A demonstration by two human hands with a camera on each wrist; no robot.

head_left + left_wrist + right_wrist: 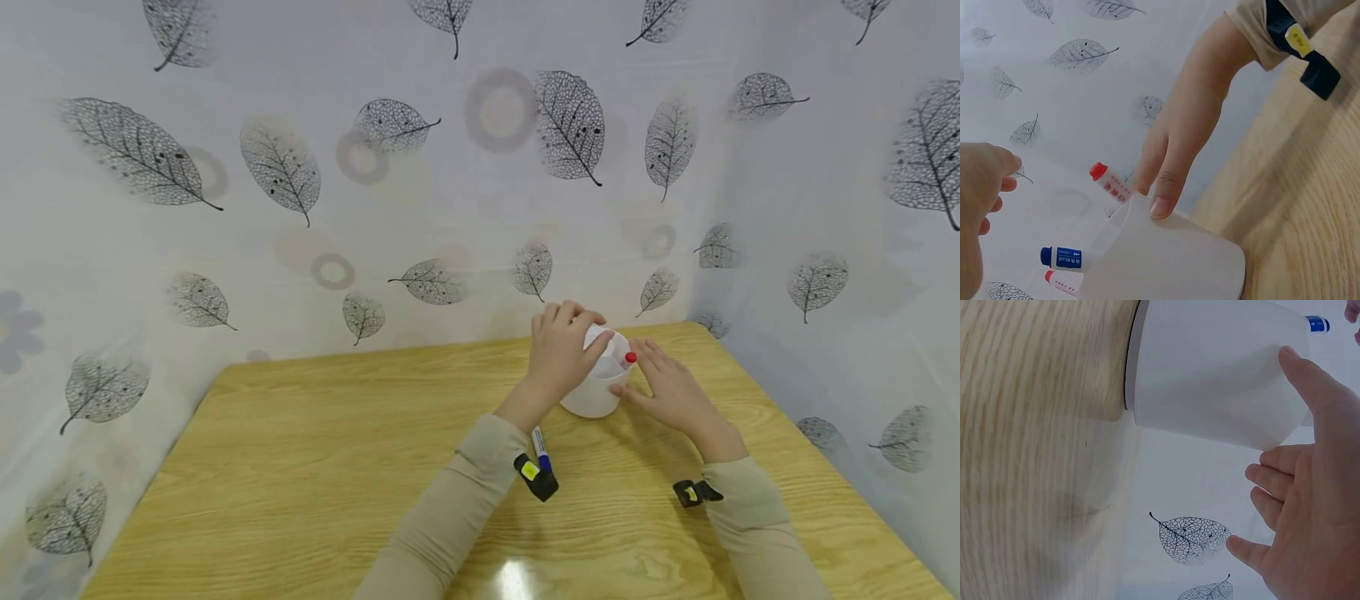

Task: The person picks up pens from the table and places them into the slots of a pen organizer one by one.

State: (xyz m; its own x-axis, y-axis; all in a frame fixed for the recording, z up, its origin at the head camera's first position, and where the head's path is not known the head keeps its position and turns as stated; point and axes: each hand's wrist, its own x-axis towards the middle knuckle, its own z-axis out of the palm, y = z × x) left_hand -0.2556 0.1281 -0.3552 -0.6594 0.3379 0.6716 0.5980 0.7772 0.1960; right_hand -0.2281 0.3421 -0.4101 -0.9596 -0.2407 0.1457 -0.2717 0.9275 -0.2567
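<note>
A white tapered cup (591, 399) stands on the table. In the left wrist view a red-capped marker (1110, 182), a blue-capped marker (1067, 258) and a second red-ended marker (1062, 283) stick out of its mouth. My left hand (558, 354) is above the cup's left rim, holding nothing; the left wrist view shows it apart from cup and markers. Against the cup's right side rests my right hand (675, 396), its thumb (1300, 369) on the outer wall near the rim and its index fingertip at the edge; the other fingers are off it.
Another blue-capped marker (540, 446) lies on the wooden table (337, 467), partly hidden by the left sleeve and wrist strap (536, 477). A leaf-patterned curtain (450, 183) stands behind the table and along its sides.
</note>
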